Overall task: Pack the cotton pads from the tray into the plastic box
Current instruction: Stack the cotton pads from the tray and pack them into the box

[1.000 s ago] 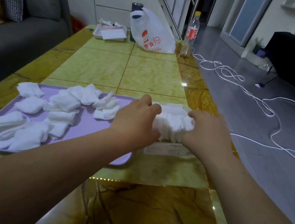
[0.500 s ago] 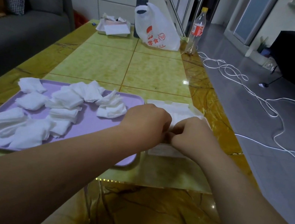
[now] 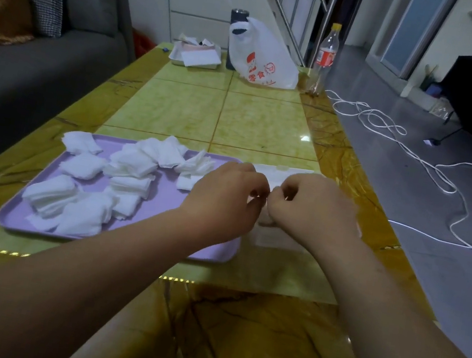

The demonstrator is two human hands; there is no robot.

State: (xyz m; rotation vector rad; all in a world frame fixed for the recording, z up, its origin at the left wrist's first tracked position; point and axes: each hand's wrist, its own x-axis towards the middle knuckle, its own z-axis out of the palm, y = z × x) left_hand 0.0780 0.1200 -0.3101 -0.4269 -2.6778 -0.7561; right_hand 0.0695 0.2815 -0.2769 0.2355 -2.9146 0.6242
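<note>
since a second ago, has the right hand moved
Yes. The right hand moved left, toward the purple tray: from the right end of the plastic box to its middle, where it meets the left hand.

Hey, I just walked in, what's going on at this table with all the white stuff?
A person is packing cotton pads into a plastic box on the table. The left hand and right hand meet over the box, just right of the purple tray, with fingers curled. Whether they grip any pads is hidden. The box's open lid shows behind the hands. Several loose heaps of pads lie on the tray, so the job is not finished.
</note>
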